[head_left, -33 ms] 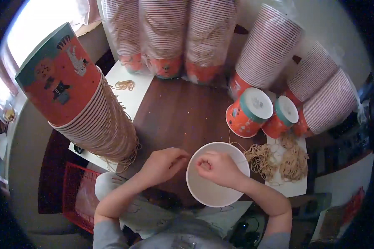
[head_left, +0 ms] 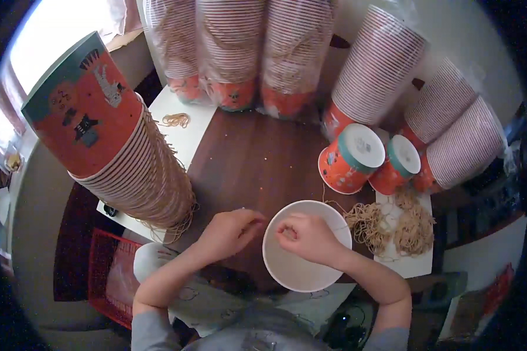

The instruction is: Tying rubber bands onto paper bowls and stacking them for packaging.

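A white-lined paper bucket [head_left: 301,277] stands mouth-up in front of me. Over its mouth is my right hand [head_left: 313,238], fingers curled in and pinched together. Just left of the rim my left hand [head_left: 231,235] is closed in a similar pinch, its thumb and fingertips facing the right hand. Whatever is between the fingertips of either hand is too small or hidden to make out. Beyond the bucket's right side lies a tangled bundle of tan string [head_left: 367,227], with a thin strand trailing near the rim.
A tall nested stack of orange-and-green buckets [head_left: 132,169], strings hanging down its side, leans at left. Two upside-down buckets, one large [head_left: 341,167], stand at right. Several plastic-wrapped bucket stacks [head_left: 231,47] line the back. More string [head_left: 414,228] lies on a white surface [head_left: 399,267].
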Tool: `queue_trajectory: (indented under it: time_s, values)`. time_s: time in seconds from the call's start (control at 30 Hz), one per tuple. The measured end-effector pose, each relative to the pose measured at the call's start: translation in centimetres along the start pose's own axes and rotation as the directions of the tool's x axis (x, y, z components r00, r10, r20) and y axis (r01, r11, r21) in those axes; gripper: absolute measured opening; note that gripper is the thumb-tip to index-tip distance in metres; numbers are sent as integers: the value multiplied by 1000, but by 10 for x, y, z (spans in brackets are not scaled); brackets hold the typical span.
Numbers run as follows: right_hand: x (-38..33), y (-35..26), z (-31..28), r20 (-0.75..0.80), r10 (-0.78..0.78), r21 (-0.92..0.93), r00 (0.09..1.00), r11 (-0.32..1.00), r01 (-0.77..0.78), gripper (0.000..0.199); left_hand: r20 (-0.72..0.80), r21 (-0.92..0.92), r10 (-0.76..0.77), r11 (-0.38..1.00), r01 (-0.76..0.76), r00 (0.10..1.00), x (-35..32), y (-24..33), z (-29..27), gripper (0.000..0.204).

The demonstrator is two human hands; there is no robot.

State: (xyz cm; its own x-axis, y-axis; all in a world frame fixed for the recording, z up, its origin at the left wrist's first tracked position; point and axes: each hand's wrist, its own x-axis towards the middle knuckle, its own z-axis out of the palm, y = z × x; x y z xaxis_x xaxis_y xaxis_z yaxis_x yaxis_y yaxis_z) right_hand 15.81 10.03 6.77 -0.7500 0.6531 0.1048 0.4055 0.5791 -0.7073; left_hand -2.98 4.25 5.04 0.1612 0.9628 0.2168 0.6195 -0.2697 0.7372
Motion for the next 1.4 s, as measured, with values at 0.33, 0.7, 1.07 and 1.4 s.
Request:
queue_trajectory:
  time_s: [0.33, 0.7, 1.07, 1.4]
  values:
    - [6, 4, 7, 8, 21, -71, 1000, 997, -20, 14, 103, -133, -61, 988, 74, 993, -7, -8, 12, 23]
    - [7, 4, 7, -31, 56, -70, 998, 996, -58, 13, 146, -129, -113, 983, 132, 983, -7, -6, 10, 23]
    - [5, 5, 11, 9, 59, -73, 998, 996, -58, 15, 126, -111, -71, 990, 85, 989, -9, -4, 9, 23]
    - [6, 3, 5, 68, 89, -73, 994, 994, -84, 21, 94, 61, -59, 997, 53, 994, -6, -11, -1, 14]
